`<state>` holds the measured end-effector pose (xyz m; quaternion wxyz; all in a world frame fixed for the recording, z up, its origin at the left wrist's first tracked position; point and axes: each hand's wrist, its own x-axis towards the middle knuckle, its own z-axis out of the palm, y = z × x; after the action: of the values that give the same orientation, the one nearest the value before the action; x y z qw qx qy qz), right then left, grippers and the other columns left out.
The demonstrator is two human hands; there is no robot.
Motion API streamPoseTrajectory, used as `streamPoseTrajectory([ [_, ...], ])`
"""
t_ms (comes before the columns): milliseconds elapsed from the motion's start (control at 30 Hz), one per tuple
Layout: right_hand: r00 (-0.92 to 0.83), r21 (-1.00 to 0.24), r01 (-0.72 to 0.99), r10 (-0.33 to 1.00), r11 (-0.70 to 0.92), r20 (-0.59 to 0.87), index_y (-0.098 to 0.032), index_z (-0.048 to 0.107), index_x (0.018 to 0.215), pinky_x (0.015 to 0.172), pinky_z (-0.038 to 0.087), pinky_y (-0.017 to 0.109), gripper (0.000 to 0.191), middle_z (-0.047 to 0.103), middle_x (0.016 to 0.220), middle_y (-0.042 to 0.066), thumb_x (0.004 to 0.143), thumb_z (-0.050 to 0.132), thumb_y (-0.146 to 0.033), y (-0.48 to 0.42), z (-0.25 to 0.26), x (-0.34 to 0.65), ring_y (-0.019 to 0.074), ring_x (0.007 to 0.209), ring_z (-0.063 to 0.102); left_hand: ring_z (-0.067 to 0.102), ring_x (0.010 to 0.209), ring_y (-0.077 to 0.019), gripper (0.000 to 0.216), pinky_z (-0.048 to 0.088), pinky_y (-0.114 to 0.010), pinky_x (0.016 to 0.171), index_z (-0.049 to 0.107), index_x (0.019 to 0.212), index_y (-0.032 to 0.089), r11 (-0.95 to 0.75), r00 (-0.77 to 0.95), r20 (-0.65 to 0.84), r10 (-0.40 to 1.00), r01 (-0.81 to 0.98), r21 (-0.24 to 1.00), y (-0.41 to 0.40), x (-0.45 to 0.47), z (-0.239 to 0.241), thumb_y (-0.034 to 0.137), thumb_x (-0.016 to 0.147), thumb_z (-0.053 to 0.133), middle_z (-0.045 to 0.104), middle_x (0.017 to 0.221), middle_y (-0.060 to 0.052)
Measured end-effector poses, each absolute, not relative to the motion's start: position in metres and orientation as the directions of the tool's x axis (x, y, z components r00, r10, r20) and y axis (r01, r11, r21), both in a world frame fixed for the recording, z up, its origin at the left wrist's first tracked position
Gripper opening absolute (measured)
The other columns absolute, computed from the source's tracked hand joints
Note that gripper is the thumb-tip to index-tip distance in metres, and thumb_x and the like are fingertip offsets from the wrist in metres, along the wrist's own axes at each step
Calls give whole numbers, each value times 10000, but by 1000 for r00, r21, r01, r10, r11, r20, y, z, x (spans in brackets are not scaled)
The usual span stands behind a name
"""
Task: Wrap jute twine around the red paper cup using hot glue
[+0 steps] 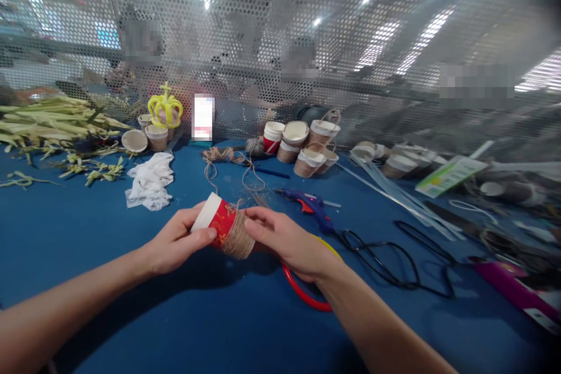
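A red paper cup [223, 223] with a white rim lies tilted between my hands, its rim toward the left. Brown twine [239, 238] is wound in close rows round its base end. My left hand [179, 238] grips the cup near the rim, thumb on the red side. At the base end, my right hand [280, 238] is closed with thumb and fingers on the twine-wound part. Loose twine runs up from the cup toward a twine bundle [223, 155]. Scissors with a red and yellow handle [302, 292] lie partly hidden beneath my right wrist.
A blue glue gun [307, 204] with a black cord lies right of centre. Clear glue sticks [403, 198] and twine-wrapped cups [309, 160] are behind it. White cloth [151, 181], plant stalks [48, 120] and a yellow crown [165, 108] stand left. A purple power strip [517, 289] lies right.
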<state>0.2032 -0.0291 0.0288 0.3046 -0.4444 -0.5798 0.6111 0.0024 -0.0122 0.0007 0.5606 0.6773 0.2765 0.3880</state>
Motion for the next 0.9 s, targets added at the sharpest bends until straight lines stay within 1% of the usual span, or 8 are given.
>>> streamPoseTrajectory([
  [133, -372, -947, 319, 924, 41, -85, -161, 504, 1060, 827, 446, 355, 395, 589, 1069, 87, 745, 591, -381, -30, 27, 201, 191, 949, 570, 531, 695, -148, 254, 416, -241, 659, 649, 866, 129, -99, 516, 96, 851, -22, 995, -9, 4, 2, 326, 724, 575, 634, 780, -30],
  [267, -302, -842, 497, 951, 210, 59, -179, 494, 1094, 862, 434, 385, 425, 548, 1122, 85, 730, 615, -361, -32, 21, 198, 207, 1001, 540, 562, 713, -154, 246, 416, -259, 711, 645, 853, 126, 57, 486, -19, 874, -65, 996, -8, 7, 2, 314, 699, 610, 663, 785, -35],
  [367, -284, -760, 585, 949, 285, 137, -183, 498, 1101, 875, 423, 385, 445, 536, 1105, 75, 713, 636, -351, -34, 19, 196, 204, 1004, 527, 574, 735, -162, 251, 409, -265, 729, 646, 871, 123, 167, 490, -88, 867, -120, 979, -7, 9, -1, 289, 684, 628, 675, 805, -49],
  [500, -304, -676, 652, 935, 343, 180, -157, 511, 1075, 880, 411, 366, 433, 539, 1060, 78, 692, 667, -287, -35, 20, 192, 192, 982, 520, 561, 687, -148, 209, 391, -253, 698, 663, 804, 117, 231, 489, -135, 862, -143, 962, -4, 11, -2, 276, 671, 638, 676, 761, -45],
  [600, -337, -634, 664, 915, 397, 221, -174, 504, 1068, 883, 406, 371, 432, 532, 1053, 73, 683, 678, -264, -36, 18, 190, 196, 991, 507, 532, 634, -125, 214, 369, -231, 643, 658, 770, 124, 249, 466, -154, 871, -148, 957, -4, 12, -2, 321, 690, 631, 659, 706, -21],
  [733, -393, -577, 664, 878, 476, 273, -185, 469, 1110, 876, 413, 396, 509, 513, 1048, 80, 663, 696, -271, -38, 13, 187, 215, 997, 493, 501, 611, -106, 238, 344, -213, 600, 634, 763, 134, 254, 435, -184, 881, -109, 961, -8, 14, 0, 346, 660, 669, 628, 677, 7],
  [800, -410, -555, 669, 868, 495, 280, -188, 457, 1132, 870, 419, 403, 540, 504, 1044, 82, 658, 700, -276, -40, 11, 186, 219, 993, 492, 491, 603, -103, 236, 339, -213, 592, 625, 743, 133, 249, 411, -192, 891, -88, 965, -9, 15, 1, 336, 639, 685, 611, 654, 16],
  [900, -426, -526, 683, 862, 506, 275, -189, 446, 1154, 874, 417, 409, 567, 495, 1050, 85, 657, 700, -287, -41, 9, 185, 223, 998, 487, 475, 587, -102, 235, 335, -215, 580, 625, 725, 126, 241, 388, -193, 901, -80, 967, -11, 17, 1, 346, 651, 660, 594, 624, 18],
])
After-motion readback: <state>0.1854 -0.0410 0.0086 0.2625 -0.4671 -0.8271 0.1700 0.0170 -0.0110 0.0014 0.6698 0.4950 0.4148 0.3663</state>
